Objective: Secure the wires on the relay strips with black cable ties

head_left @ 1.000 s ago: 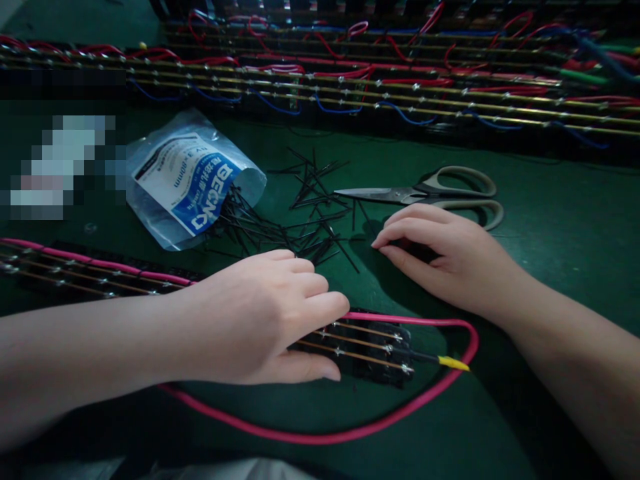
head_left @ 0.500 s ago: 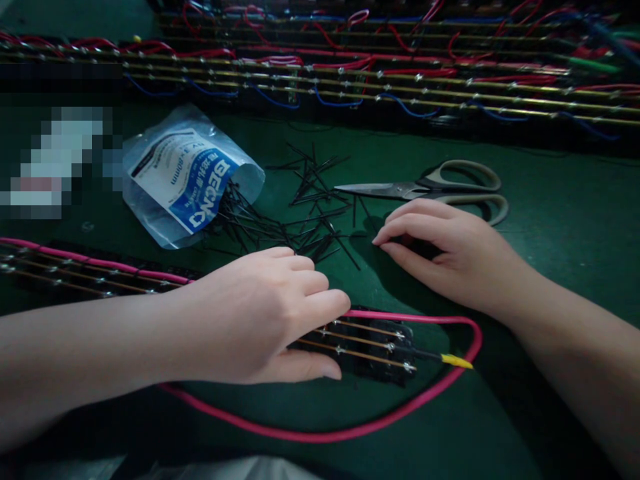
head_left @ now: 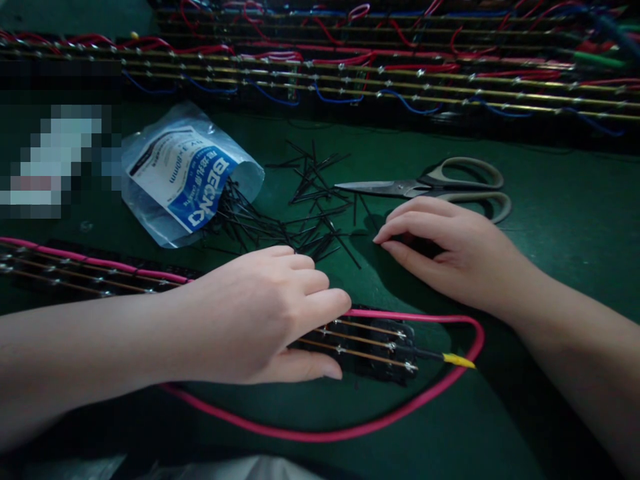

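My left hand point(head_left: 270, 313) is closed over a long black strip point(head_left: 370, 347) with thin copper-coloured rods and soldered joints. Its forefinger rests on the pink-red cable point(head_left: 415, 317), which follows the strip's far edge and loops back round its right end. A yellow-tipped black lead point(head_left: 457, 361) sticks out from that end. To the right, my right hand point(head_left: 445, 250) has thumb and forefinger pinched together beside loose black cable ties point(head_left: 320, 227). One thin tie reaches these fingertips, but whether they grip it is hidden. The scissors point(head_left: 400, 189) lie just behind this hand.
A clear plastic bag point(head_left: 185, 167) with a blue and white label lies tipped over, black ties spilling out. More rod-and-wire strips point(head_left: 350, 70) with red and blue wires stretch across the back of the green table point(head_left: 565, 220). A blurred patch covers the left side.
Both hands stay almost where they were, in the same closed poses. The view has shifted very slightly; nothing is visibly taken up or let go.
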A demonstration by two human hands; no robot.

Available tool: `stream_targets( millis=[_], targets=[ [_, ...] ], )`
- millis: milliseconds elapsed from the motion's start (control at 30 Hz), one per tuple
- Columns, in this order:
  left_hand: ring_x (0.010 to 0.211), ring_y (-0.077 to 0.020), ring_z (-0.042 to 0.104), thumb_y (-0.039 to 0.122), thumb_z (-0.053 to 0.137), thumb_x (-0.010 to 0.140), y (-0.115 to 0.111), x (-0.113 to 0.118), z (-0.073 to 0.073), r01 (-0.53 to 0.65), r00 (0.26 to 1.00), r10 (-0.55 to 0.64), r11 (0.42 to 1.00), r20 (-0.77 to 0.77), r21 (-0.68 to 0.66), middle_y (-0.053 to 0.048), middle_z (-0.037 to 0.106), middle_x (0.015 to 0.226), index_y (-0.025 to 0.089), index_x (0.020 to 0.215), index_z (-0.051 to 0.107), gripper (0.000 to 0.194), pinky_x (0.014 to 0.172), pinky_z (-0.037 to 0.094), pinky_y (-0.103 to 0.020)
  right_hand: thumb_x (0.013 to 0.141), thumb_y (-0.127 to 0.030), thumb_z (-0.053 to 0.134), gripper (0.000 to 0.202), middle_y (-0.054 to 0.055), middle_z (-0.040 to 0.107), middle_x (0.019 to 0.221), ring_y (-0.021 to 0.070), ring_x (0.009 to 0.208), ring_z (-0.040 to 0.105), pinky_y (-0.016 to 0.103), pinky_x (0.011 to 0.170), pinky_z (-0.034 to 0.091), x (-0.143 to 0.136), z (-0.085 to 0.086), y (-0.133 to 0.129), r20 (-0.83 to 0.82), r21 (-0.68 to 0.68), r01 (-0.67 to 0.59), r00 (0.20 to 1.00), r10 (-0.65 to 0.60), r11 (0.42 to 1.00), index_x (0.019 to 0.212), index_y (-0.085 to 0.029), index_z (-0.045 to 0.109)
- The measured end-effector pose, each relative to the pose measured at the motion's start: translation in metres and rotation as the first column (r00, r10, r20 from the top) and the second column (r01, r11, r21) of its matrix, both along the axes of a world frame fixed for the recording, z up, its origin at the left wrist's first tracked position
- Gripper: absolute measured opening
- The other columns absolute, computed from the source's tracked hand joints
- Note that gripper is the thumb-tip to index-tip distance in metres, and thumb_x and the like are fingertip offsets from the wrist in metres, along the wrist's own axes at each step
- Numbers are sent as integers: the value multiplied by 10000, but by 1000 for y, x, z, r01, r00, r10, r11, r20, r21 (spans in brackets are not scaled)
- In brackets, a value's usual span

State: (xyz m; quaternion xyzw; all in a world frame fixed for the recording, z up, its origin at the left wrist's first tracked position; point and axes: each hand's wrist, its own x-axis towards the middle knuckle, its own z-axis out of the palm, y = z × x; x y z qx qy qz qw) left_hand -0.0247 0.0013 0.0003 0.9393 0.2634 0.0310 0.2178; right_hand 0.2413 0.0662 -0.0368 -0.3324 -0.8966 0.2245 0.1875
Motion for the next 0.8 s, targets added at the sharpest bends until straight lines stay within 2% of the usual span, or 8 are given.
stream_targets(
  millis=[200,433,800],
  targets=[
    [776,-234,566,494,586,982,0,0,0,1,1000,-1,1000,0,-1,-31,660,867,162,1109,650,361,723,432,-388,940,-206,587,106,70,708,959,223,876,680,383,758,564,0,0,0,-30,23,-24,999,25,999,951,-234,688],
    [770,-233,571,496,601,974,1,1,2,0,1000,0,1000,-29,-11,-28,658,852,172,1077,655,344,714,426,-382,945,-193,588,101,75,709,965,214,886,672,380,764,553,0,-1,2,-23,21,-29,999,30,999,960,-214,686],
    [774,-238,578,507,609,966,1,2,2,2,999,-2,1000,-48,-1,-23,660,851,175,1083,659,356,704,425,-387,942,-235,573,136,39,707,974,249,903,686,433,772,572,-1,-1,-1,3,-7,13,1000,-13,1000,951,-318,680]
  ],
)
